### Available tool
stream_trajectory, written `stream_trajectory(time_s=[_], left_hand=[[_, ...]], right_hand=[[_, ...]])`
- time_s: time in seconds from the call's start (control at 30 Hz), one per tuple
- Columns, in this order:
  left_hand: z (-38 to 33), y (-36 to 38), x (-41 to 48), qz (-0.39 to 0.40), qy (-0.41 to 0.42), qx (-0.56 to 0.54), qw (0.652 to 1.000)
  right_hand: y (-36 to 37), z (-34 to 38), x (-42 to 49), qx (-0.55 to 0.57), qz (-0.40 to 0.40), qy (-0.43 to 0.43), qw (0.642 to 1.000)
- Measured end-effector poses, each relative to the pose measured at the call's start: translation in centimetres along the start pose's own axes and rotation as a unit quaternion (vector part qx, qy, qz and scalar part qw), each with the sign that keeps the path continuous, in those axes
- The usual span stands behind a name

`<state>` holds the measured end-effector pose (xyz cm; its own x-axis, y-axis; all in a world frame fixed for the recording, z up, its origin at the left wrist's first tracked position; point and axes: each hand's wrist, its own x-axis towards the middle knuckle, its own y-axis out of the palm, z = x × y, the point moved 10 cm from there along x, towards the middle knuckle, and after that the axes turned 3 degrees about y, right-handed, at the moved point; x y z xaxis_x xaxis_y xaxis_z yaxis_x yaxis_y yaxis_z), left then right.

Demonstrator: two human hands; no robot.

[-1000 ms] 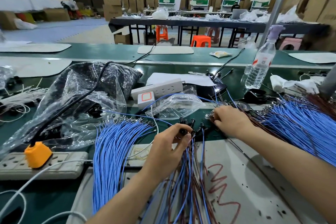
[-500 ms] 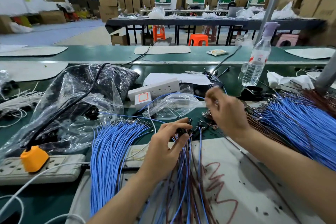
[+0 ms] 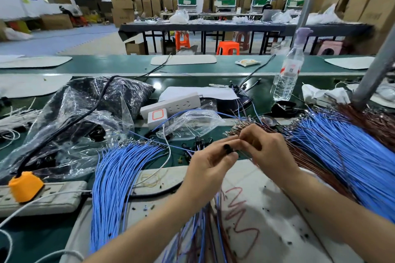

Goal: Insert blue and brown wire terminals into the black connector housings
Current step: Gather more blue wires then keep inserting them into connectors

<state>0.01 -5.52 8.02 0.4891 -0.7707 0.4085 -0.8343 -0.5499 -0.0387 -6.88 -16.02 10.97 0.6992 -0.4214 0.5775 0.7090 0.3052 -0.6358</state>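
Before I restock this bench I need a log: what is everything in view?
blue wire bundles: two, blue, left of the hands and far right
brown wires: one bundle, brown, right, beside the blue
mixed wires: one bunch, blue and brown, under the left forearm
black connector housing: one, black, in the left fingertips
loose housings: several, black, on the green bench beyond the hands
plastic bags: two, clear, left and centre
power strips: two, white centre, grey lower left
orange plug: one, in the grey strip
water bottle: one, clear, right rear
stools: two, orange, background
left hand: one, grips the housing
right hand: one, fingertips pinched at the housing, contents hidden
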Motion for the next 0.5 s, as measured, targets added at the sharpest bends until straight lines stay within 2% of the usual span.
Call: stream_trajectory(time_s=[0.2, 0.4, 0.43, 0.5], left_hand=[[-1.4, 1.8, 0.5, -0.069, 0.024, 0.016, 0.997], [-1.1, 4.0, 0.1, -0.075, 0.017, -0.01, 0.997], [-0.6, 4.2, 0.2, -0.073, 0.001, -0.016, 0.997], [0.6, 4.3, 0.3, -0.077, -0.034, -0.047, 0.995]], right_hand=[[-3.1, -0.3, -1.4, 0.071, -0.065, 0.056, 0.994], [-5.7, 0.2, -2.2, -0.01, -0.125, 0.049, 0.991], [-5.6, 0.0, -2.0, -0.032, -0.115, 0.052, 0.991], [-4.2, -1.5, -1.5, -0.089, -0.046, 0.093, 0.991]])
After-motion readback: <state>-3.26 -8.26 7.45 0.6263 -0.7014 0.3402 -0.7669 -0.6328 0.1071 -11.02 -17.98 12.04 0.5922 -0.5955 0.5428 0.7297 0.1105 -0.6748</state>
